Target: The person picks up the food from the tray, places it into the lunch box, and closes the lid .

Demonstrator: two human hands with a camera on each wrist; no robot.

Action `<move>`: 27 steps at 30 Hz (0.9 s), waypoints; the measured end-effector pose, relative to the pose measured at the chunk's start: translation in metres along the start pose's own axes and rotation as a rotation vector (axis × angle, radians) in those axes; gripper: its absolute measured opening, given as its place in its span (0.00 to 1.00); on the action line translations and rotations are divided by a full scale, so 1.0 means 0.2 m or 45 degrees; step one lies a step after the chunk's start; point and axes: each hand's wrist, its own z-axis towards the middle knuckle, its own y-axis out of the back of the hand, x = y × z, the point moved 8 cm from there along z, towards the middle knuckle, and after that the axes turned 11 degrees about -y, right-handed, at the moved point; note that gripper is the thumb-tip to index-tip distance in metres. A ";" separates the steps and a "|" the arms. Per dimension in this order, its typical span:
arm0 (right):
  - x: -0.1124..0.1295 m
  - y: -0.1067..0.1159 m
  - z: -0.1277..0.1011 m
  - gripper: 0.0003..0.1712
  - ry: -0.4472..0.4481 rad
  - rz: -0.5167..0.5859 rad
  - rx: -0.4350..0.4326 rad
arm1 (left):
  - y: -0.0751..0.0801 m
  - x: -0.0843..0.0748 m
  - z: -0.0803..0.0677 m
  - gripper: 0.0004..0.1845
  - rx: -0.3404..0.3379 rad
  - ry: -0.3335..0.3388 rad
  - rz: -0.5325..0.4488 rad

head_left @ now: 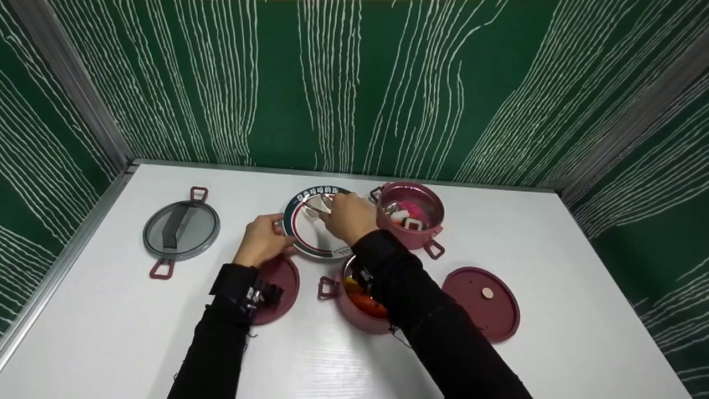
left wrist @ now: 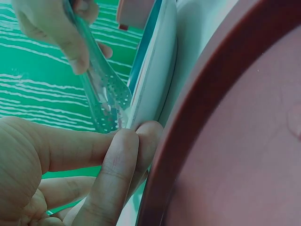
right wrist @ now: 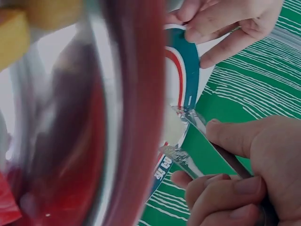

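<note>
My left hand (head_left: 263, 241) pinches the left rim of a round plate (head_left: 324, 238), white inside with a red ring and a dark teal border. Thumb and fingers meet at the rim in the left wrist view. Over the plate, my right hand (head_left: 352, 216) grips a pair of tongs (right wrist: 225, 157) with perforated tips. The two tips stand apart in the right wrist view, on either side of a pale piece (right wrist: 173, 129) on the plate. Below my right forearm, a pink pot (head_left: 360, 321) holds orange and yellow pieces; the sleeve hides part of it.
A second pink pot (head_left: 410, 235) with white and pink items stands right of the plate. One dark red lid (head_left: 285, 282) lies under my left wrist, another dark red lid (head_left: 482, 310) to the right. At far left rests a glass lid (head_left: 191, 238). A green wall (head_left: 277, 83) rises behind.
</note>
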 end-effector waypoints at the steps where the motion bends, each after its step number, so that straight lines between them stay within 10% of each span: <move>1: 0.00 0.00 0.00 0.28 0.006 -0.003 -0.015 | 0.00 0.00 0.00 0.38 0.002 0.008 -0.021; 27: -0.14 -0.05 0.01 0.22 -0.003 0.063 0.065 | -0.01 0.02 -0.01 0.40 -0.006 0.074 -0.169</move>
